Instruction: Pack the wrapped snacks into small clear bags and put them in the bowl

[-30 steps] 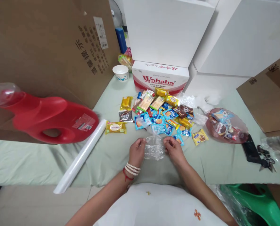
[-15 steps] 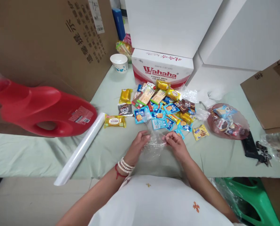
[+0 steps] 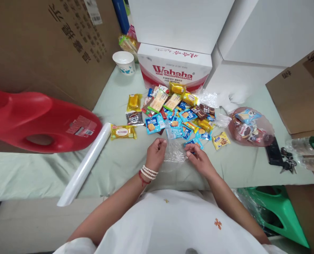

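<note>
A clear plastic bag (image 3: 174, 151) lies crumpled in front of me, its upper part reaching the snack pile. My left hand (image 3: 156, 154), with white bead strands and a red cord on the wrist, pinches the bag's left side. At the bag's right edge is my right hand (image 3: 199, 158), thumb and fingers apart; whether it touches the plastic I cannot tell. Just beyond are blue snack packets (image 3: 154, 123), yellow-wrapped cakes (image 3: 204, 124), brown cocoa packets (image 3: 199, 112) and rice cracker packs (image 3: 159, 100). A small yellow cookie packet (image 3: 221, 140) sits apart on the right.
A red jug (image 3: 48, 120) and a white roll (image 3: 85, 165) are at left. A paper cup (image 3: 125, 63) stands beside the Wahaba-style carton (image 3: 174, 67). To the right are a pink bowl (image 3: 262, 135) of snacks, a black phone (image 3: 274, 153), keys (image 3: 288, 162) and plastic bottles (image 3: 305, 145).
My right hand's fingers have parted from their pinch on the bag. My left hand still grips it, slightly turned. The whole view has shifted a little.
</note>
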Demonstrator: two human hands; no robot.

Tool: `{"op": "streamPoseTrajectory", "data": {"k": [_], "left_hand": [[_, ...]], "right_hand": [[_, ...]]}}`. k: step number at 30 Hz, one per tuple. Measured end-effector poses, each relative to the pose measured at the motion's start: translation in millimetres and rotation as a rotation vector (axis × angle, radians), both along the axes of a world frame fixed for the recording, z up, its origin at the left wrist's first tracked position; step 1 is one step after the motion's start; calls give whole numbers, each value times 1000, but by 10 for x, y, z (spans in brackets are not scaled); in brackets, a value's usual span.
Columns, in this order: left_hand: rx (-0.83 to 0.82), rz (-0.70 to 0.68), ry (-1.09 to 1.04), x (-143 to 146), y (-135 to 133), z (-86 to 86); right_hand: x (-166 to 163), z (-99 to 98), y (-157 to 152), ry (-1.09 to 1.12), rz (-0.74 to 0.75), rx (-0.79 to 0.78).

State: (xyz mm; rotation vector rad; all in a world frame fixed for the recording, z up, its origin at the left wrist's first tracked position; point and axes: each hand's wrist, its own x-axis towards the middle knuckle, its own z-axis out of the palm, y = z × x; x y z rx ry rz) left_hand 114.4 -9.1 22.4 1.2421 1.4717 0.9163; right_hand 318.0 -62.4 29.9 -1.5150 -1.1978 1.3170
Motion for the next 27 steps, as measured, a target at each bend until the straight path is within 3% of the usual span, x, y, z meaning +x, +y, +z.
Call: {"op": "streamPoseTrajectory", "data": {"k": [4,7,12,16,18,21,22,23,27], "left_hand": [[69,-62,-5,67,-88,105],[22,-58,-96,69,-118,90],[-110,144,-225,-60,-46,-96],[93,350,26,-170,-62,-88],[205,214,100,-201,-147,-7],[279,-312,99,-197,-290,106],[291,-390,140,-182,-315,126],[306,-371,211,-164,-319,134],[365,81,417,-76,-131,70]], "right_hand": [[-131,14,192,-50,-47,100],[-258,-62,323,36,-170,61],[-337,-171,359,311,-331,-111],[-345,-184,317,339,-369,-119],[-352,-170,304,353,-371,-129],[-366,-143,294,371,-365,-160],[-371,-137,290,366,-358,-168],[-375,-133,286,355,-351,-171],[-382,-140,251,318,-335,-143]]}}
